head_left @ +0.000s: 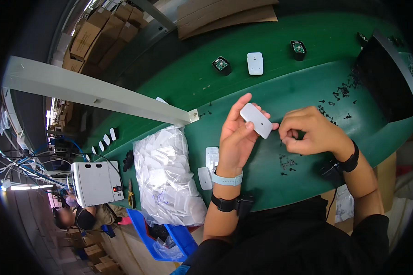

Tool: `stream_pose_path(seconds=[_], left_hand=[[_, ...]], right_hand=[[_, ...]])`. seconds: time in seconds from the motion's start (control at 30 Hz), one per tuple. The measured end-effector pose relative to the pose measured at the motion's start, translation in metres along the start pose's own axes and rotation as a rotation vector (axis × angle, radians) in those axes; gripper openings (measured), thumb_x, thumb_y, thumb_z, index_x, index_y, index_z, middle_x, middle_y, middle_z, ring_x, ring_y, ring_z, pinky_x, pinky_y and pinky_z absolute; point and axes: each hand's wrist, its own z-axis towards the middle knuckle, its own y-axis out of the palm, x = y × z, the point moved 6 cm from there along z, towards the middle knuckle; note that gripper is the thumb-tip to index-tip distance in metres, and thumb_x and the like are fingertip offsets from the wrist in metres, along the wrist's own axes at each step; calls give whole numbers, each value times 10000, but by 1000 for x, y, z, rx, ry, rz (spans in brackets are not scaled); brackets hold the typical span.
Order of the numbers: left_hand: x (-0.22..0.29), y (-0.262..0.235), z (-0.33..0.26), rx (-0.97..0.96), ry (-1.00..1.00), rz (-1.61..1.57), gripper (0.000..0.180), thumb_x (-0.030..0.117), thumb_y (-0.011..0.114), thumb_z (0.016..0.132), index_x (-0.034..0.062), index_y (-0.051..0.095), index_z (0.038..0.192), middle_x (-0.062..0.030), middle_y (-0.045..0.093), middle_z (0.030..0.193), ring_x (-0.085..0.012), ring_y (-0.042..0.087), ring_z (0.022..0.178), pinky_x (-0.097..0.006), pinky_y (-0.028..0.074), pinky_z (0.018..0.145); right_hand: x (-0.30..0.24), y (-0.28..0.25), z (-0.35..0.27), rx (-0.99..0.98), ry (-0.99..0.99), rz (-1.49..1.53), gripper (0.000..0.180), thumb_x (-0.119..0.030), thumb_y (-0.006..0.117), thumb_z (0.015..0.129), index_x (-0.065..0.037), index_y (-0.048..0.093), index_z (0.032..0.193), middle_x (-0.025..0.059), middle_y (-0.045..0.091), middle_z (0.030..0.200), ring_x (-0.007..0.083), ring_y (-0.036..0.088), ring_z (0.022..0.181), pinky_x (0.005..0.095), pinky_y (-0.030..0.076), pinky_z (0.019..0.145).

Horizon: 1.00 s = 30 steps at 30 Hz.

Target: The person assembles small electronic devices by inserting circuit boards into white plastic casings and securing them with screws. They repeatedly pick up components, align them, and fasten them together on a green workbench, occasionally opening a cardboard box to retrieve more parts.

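My left hand (pixel 236 137) holds a small white rounded plastic cover (pixel 256 120) by its edges, above the green table (pixel 303 82). My right hand (pixel 309 133) is right beside it, fingers pinched together as if on something tiny; I cannot see what is in them. Small black screws (pixel 287 162) lie scattered on the table under my hands. Two more white covers (pixel 209 167) rest flat by my left wrist.
A clear bag full of white covers (pixel 167 178) lies to the left. Two black modules (pixel 221 65) and a white cover (pixel 255 63) sit further back. A black tray (pixel 385 87) stands at right, a white box device (pixel 96 182) and a blue bin (pixel 170 240) at left.
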Motion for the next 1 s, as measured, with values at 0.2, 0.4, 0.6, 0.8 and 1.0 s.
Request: stream_pose_path(seconds=[0.2, 0.4, 0.6, 0.8, 1.0], left_hand=[[-2, 3, 1, -12, 52, 84, 645, 54, 692, 849, 28, 431, 1439, -122, 539, 1243, -350, 546, 1270, -489, 513, 1014], [-4, -2, 2, 59, 146, 190, 173, 6, 616, 926, 18, 596, 1097, -105, 560, 1173, -308, 635, 1144, -440, 550, 981], [-8, 3, 3, 265, 57, 362, 75, 75, 636, 968, 21, 585, 955, -98, 681, 927, -199, 700, 815, -334, 630, 662], [-15, 4, 1, 276, 55, 398, 128, 70, 657, 959, 0, 560, 915, -139, 704, 856, -178, 708, 720, -299, 605, 548], [-16, 6, -3, 260, 58, 294, 129, 58, 648, 963, 2, 546, 907, -174, 710, 931, -189, 711, 761, -326, 621, 628]], right_hand=[[-4, -14, 1, 287, -79, 26, 103, 28, 695, 718, -4, 628, 789, 38, 614, 708, 122, 552, 586, 262, 456, 538], [4, -18, 0, 387, -43, 81, 90, 22, 698, 763, -10, 630, 813, 41, 616, 731, 120, 558, 609, 250, 458, 561], [2, -17, 0, 367, -86, -38, 121, 19, 697, 763, -7, 613, 846, 54, 611, 753, 155, 587, 667, 278, 477, 591], [3, -6, 2, 325, -209, -198, 158, 10, 718, 737, -16, 590, 827, 63, 587, 741, 219, 574, 663, 327, 476, 576], [-2, -5, 3, 354, -170, -289, 149, 3, 713, 733, -21, 588, 812, 71, 558, 718, 227, 541, 639, 343, 450, 556]])
